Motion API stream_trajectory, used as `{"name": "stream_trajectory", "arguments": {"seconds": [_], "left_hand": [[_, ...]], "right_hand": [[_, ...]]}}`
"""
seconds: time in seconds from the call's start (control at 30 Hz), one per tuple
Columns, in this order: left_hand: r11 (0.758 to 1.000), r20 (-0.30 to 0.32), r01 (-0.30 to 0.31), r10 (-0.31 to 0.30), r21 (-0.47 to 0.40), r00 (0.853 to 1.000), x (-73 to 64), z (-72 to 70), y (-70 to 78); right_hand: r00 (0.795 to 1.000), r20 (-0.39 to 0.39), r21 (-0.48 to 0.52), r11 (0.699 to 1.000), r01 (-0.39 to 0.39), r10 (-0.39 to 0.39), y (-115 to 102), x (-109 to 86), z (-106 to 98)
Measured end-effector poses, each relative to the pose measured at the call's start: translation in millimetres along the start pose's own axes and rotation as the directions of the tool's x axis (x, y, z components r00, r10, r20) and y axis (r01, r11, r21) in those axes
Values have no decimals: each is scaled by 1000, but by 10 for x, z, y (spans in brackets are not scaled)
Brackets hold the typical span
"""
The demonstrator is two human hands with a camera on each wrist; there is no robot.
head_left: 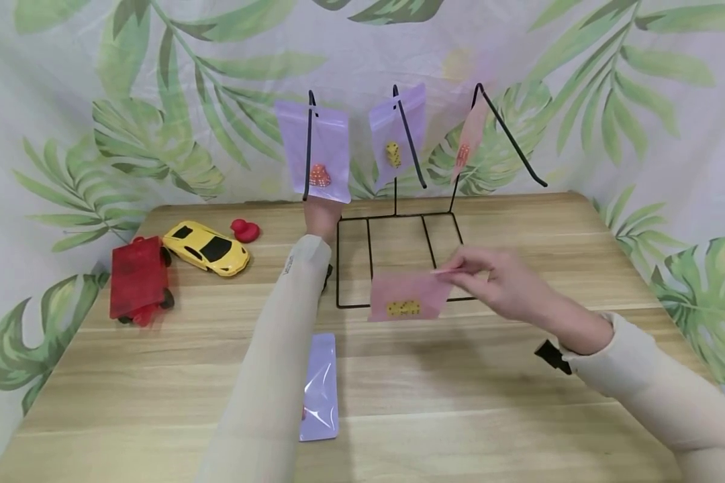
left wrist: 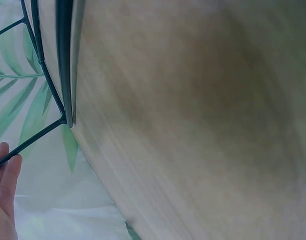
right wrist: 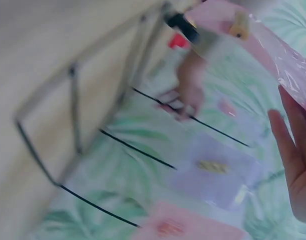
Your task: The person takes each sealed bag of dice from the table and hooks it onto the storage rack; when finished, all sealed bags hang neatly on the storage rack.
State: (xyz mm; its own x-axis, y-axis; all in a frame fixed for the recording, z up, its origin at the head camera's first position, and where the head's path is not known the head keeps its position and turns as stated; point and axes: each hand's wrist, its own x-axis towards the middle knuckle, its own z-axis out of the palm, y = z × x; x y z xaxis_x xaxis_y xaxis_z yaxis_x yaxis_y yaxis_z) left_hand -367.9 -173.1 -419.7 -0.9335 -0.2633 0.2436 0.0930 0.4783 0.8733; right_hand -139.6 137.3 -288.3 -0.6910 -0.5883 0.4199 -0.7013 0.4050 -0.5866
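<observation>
On a wooden table (head_left: 459, 416), a black wire rack (head_left: 337, 268) could rock or skid if a hook (head_left: 410, 141) were knocked, the left hand (head_left: 323, 218) set against its left side. The right hand (head_left: 501, 282) pinches only one top corner of a pink bag of yellow dice (head_left: 411, 290), above the front of the rack's base, so it could twist or slip. The left sleeve (head_left: 266, 355) covers part of a purple bag (head_left: 323, 376) on the table; a hanging purple bag of red dice (head_left: 332, 144) screens the left fingers (left wrist: 10, 177), straight in the left wrist view, but whether they grip cannot be told; blur obscures any hang hole in the pink bag
</observation>
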Motion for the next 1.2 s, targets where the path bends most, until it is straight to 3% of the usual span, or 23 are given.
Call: {"name": "stream_trajectory", "arguments": {"seconds": [0.07, 0.1, 0.13, 0.2, 0.3, 0.4, 0.47, 0.67, 0.7, 0.83, 1.0, 1.2], "left_hand": [[1000, -3, -5, 5, 31, 1000, 41, 27, -45], [988, -7, -4, 5, 156, 1000, -32, -34, 75], [984, -17, 13, -10, 176, 1000, -82, -64, 162], [978, -14, 31, -29, 205, 999, -274, -188, 451], [980, -26, 29, -24, 199, 999, -371, -233, 557], [984, -30, 15, -10, 177, 1000, -380, -251, 528], [985, -59, -5, 16, 175, 998, -276, -166, 340], [970, -19, 0, 5, 243, 1000, -115, -75, 185], [971, 7, 11, -13, 238, 1000, -176, -129, 299], [983, -6, 5, -4, 184, 1000, -258, -165, 427], [983, -19, 10, -7, 182, 1000, -297, -173, 468], [991, -21, 5, -2, 137, 1000, -305, -182, 443]], "right_hand": [[995, -81, -8, 998, 60, -61, -64, 71, -91], [989, -120, -13, 997, 81, -82, -94, 111, -129], [985, -151, -3, 996, 89, -88, -127, 148, -165], [979, -192, 46, 996, 71, -61, -184, 219, -228], [974, -228, 150, 988, 33, 2, -227, 313, -287], [966, -257, 196, 981, 13, 39, -229, 373, -315], [961, -271, 210, 978, 8, 50, -221, 402, -319], [952, -303, 200, 980, 12, 51, -164, 501, -310], [950, -308, 197, 980, 13, 49, -154, 517, -308], [947, -317, 172, 985, 0, 55, -121, 566, -306], [951, -299, 145, 989, -42, 84, -78, 622, -308], [948, -279, 199, 975, -95, 150, 17, 736, -304]]}}
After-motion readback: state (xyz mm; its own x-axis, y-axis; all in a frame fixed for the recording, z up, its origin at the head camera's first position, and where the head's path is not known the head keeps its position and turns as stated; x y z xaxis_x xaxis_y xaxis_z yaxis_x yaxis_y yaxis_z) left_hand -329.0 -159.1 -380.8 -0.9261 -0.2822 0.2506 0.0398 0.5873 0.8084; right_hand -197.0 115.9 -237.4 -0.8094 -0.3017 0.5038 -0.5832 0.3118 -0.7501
